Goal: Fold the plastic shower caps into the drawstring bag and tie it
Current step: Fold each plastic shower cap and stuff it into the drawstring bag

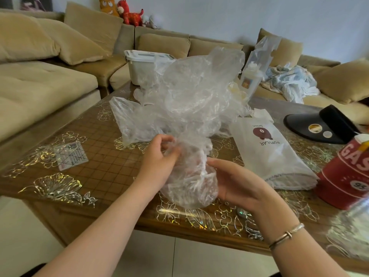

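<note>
**Inspector:** While both hands work the bundle at table centre, report the grip.

**Assistant:** Left hand (159, 154) has its fingers curled into the crumpled shower caps (187, 108), pinching the film at the gathered neck. Right hand (239, 184) cups the lower bulge from 3 o'clock, fingers bent around it, thumb on top.

**Inspector:** Orientation of the load?

**Assistant:** Long axis runs upright, 6 to 12 o'clock: a tight wad low between the palms, loose film billowing above and spilling toward 9 o'clock.

**Inspector:** And the drawstring bag (271, 152)?

**Assistant:** Flat on the table (95, 156) at 3 o'clock of the bundle, just beside it, not touching the hands. Its length runs roughly 11 to 5 o'clock. Which end is the mouth I cannot tell. Right hand is nearer; I judge it the one to reach.

**Inspector:** Counts?

**Assistant:** Bags: one. Hands: two, both engaged. Caps: several layers, individual number not determinable through the clear film.
</note>
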The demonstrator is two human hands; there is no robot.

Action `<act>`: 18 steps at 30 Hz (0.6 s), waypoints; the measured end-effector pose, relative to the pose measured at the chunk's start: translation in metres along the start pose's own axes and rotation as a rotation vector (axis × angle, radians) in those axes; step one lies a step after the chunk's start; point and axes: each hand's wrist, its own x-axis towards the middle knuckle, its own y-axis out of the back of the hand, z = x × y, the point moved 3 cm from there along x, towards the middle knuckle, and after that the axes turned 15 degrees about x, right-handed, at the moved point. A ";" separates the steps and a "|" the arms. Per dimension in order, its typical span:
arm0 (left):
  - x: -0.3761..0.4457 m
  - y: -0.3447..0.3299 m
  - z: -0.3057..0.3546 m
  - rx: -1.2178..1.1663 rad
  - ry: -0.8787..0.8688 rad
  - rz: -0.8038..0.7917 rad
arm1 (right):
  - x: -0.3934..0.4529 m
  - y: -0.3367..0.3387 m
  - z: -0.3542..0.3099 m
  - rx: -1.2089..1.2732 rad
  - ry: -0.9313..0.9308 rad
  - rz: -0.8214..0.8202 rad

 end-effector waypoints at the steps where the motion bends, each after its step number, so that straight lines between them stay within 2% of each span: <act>1: 0.000 0.000 0.001 0.057 -0.046 0.059 | 0.000 -0.001 0.001 0.014 -0.001 -0.014; 5: 0.001 0.002 -0.001 0.208 -0.138 0.246 | 0.003 0.002 0.001 0.087 0.036 -0.053; 8: 0.001 0.002 0.001 0.215 -0.161 0.281 | 0.007 0.001 0.001 -0.012 0.085 -0.036; 11: -0.002 -0.005 0.005 0.203 -0.158 0.221 | 0.010 -0.001 0.004 -0.058 0.122 -0.007; 18: -0.005 -0.021 0.009 0.128 -0.116 -0.038 | 0.014 0.005 0.001 -0.023 0.167 0.066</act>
